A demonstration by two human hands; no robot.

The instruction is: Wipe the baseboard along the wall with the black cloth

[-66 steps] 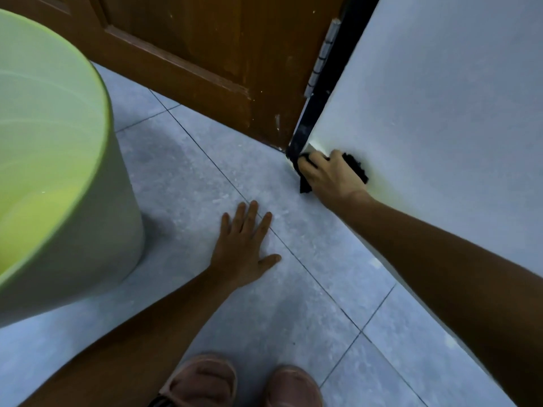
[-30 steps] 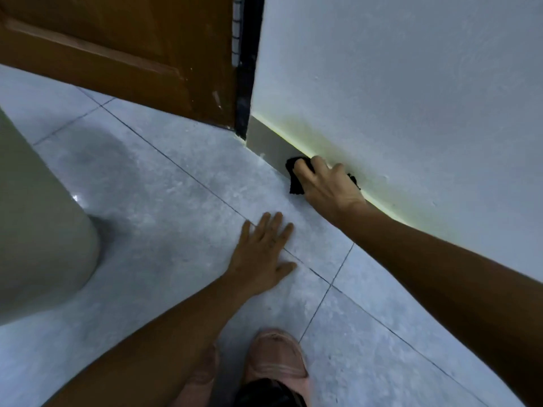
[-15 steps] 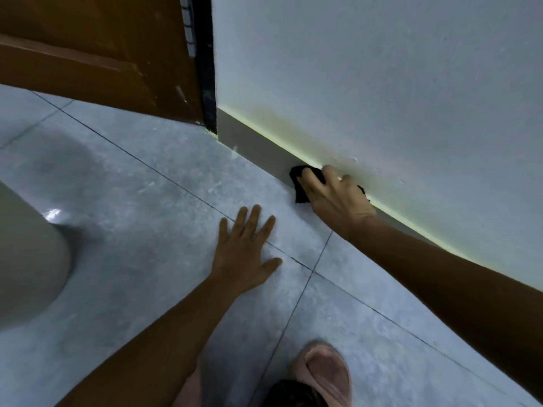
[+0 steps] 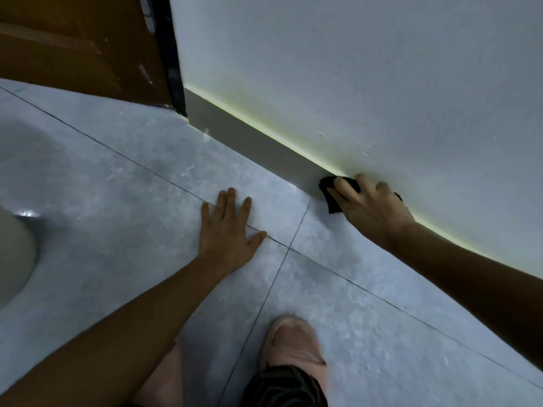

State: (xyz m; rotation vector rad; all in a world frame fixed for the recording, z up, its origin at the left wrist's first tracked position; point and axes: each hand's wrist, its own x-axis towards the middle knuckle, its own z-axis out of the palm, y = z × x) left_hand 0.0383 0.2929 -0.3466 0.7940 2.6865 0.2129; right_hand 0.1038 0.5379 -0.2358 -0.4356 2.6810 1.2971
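A grey baseboard (image 4: pixel 249 136) runs along the foot of the white wall (image 4: pixel 352 69), from the door frame down to the right. My right hand (image 4: pixel 370 205) presses a black cloth (image 4: pixel 330 198) against the baseboard; most of the cloth is hidden under my fingers. My left hand (image 4: pixel 227 230) lies flat on the grey floor tile with its fingers spread, holding nothing, well left of the cloth.
A brown wooden door (image 4: pixel 73 45) with a dark frame edge (image 4: pixel 170 54) stands at the upper left. A pale bin's side (image 4: pixel 14 259) shows at the left edge. My pink slipper (image 4: pixel 293 342) rests on the tiles (image 4: pixel 117 186) below.
My right hand has slid the cloth along the baseboard, away from the door frame. The view has shifted right with it; the bin is nearly out of frame. My left hand stays flat on the floor.
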